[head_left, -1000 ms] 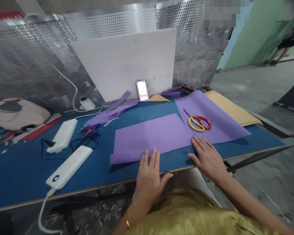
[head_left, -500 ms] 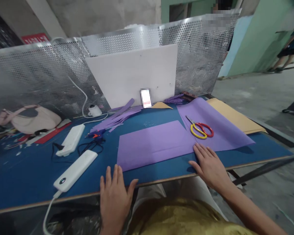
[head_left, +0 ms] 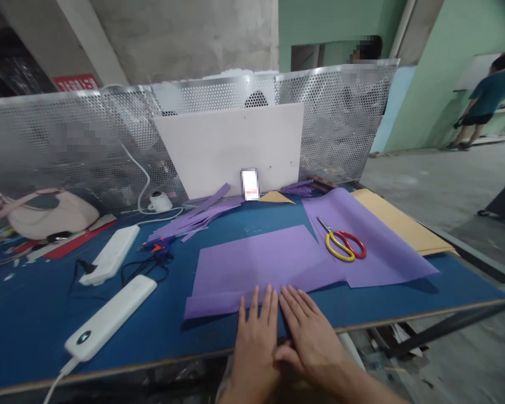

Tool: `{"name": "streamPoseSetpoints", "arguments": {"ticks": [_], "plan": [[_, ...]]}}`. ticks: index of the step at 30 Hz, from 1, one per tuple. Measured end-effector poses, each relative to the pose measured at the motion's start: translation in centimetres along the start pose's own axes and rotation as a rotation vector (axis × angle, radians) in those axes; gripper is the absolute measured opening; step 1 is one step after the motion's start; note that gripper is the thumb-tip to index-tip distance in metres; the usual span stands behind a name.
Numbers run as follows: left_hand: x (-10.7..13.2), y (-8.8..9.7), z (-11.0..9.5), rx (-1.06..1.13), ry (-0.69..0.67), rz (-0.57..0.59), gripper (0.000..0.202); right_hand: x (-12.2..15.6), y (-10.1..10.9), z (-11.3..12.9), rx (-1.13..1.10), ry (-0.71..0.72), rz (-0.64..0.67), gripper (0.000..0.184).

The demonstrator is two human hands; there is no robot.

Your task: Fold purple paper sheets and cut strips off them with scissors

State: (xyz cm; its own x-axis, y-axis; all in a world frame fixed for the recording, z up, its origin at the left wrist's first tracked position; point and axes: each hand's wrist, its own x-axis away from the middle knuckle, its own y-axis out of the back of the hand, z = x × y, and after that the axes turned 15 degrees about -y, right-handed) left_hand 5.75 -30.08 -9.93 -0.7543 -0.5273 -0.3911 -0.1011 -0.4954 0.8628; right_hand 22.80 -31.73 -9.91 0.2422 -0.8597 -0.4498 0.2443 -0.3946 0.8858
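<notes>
Head view: a work surface is catalogued, topped with a flat blue tabletop (head_left: 172,339).

Item, a rectangular purple paper sheet (head_left: 252,258), laid on the tabletop before the person; along its front edge, at the left, a narrow flap is turned up over it.

Item, a bare left hand (head_left: 256,348), laid palm down at the front edge of that sheet, its fingers extended and slightly parted.

Item, a bare right hand (head_left: 313,339), set just beside the left, palm down and flattened, its fingers straight and held close together. Nothing is pinched by either hand. How firmly the flap is pressed beneath the fingertips cannot be told from this angle.

Item, a larger purple paper sheet (head_left: 382,264), placed to the right, its far side curled; on it are rested scissors with one yellow and one red handle loop (head_left: 331,232).

Item, a stack of tan paper (head_left: 398,224), partly covered by the larger sheet.

Item, loose purple paper strips (head_left: 197,216), heaped toward the back left.

Item, a white oblong device with a round dark display (head_left: 111,317), placed at the left, its white cable hung over the table edge.
</notes>
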Motion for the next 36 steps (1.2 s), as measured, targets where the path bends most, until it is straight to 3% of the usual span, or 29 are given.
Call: {"name": "streamPoseSetpoints", "arguments": {"ticks": [7, 11, 14, 17, 19, 22, 25, 28, 31, 36], "plan": [[2.5, 1.3, 1.7, 0.014, 0.087, -0.051, 0.092, 1.8, 1.1, -6.4, 0.151, -0.124, -0.12, 0.068], [5.8, 1.8, 4.0, 0.014, 0.21, -0.027, 0.088, 2.9, 1.7, -9.4, 0.212, -0.242, -0.139, 0.065], [8.3, 2.2, 5.9, -0.005, 0.334, 0.018, 0.082, 3.2, 1.6, -10.0, 0.235, -0.273, -0.135, 0.065], [9.2, 2.7, 6.6, -0.033, 0.459, 0.046, 0.082, 3.0, 1.6, -9.5, 0.235, -0.302, -0.138, 0.067], [8.4, 2.9, 6.0, -0.049, 0.489, 0.045, 0.086, 2.5, 1.7, -8.5, 0.244, -0.34, -0.141, 0.071], [5.4, 2.9, 3.7, 0.004, 0.354, 0.038, 0.084, 1.3, 2.0, -5.7, 0.233, -0.346, -0.105, 0.075], [2.0, 2.6, 0.8, 0.152, 0.112, 0.1, 0.072, 0.0, 2.1, -1.9, 0.129, -0.213, 0.0, 0.074], [0.0, 2.4, -1.0, 0.223, 0.064, 0.129, 0.066, -0.8, 2.0, 0.7, 0.014, -0.113, 0.086, 0.071], [-0.1, 2.3, -1.1, 0.239, 0.092, 0.124, 0.07, -0.7, 1.9, 1.0, -0.031, -0.108, 0.117, 0.072], [1.6, 2.5, 0.5, 0.186, 0.107, 0.054, 0.078, 0.5, 1.9, -1.7, 0.044, -0.179, 0.067, 0.075]]}}
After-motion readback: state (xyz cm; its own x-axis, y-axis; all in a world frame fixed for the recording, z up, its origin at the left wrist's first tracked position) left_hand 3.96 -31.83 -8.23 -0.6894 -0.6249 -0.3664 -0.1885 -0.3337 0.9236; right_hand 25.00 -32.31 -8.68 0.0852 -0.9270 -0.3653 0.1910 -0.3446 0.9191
